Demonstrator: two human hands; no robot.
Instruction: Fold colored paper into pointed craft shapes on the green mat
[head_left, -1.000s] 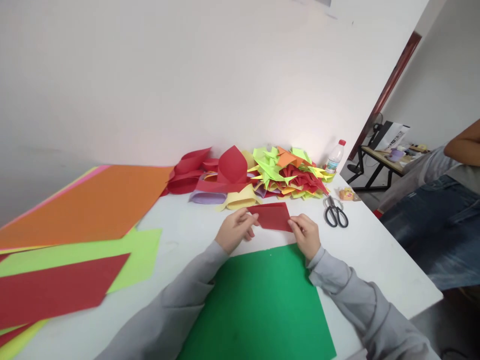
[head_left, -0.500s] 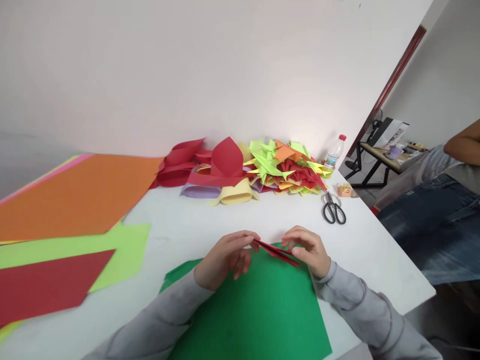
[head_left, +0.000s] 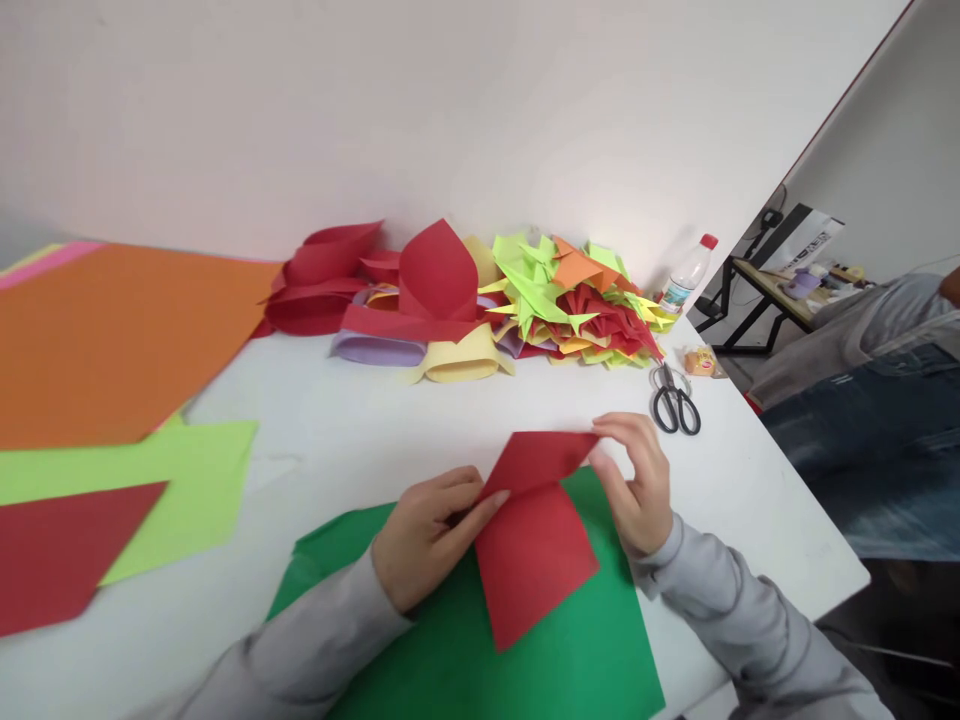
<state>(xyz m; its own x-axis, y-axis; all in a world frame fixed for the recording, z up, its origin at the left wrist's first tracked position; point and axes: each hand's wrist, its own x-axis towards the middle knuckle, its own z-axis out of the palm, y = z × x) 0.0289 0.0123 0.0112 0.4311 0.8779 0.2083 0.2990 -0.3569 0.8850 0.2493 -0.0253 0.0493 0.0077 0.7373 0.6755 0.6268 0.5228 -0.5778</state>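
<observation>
A red paper sheet (head_left: 534, 545) lies half unfolded over a green sheet (head_left: 555, 655) on the white table (head_left: 360, 430). My left hand (head_left: 424, 535) pinches the red sheet at the left end of its crease. My right hand (head_left: 636, 482) grips the sheet's upper flap at its far right corner and holds that flap raised. Both sleeves are grey.
Black scissors (head_left: 675, 405) lie right of my hands. Against the wall sit a pile of folded coloured papers (head_left: 570, 300) and curled red, purple and yellow sheets (head_left: 420, 300). Orange (head_left: 112, 340), lime (head_left: 187, 480) and red (head_left: 52, 550) sheets lie left. A bottle (head_left: 686, 278) stands at the back. Another person (head_left: 870, 400) sits right.
The red paper was flat and folded, held farther out over the table. It came toward me over the green sheet and has opened, with its lower half hanging down.
</observation>
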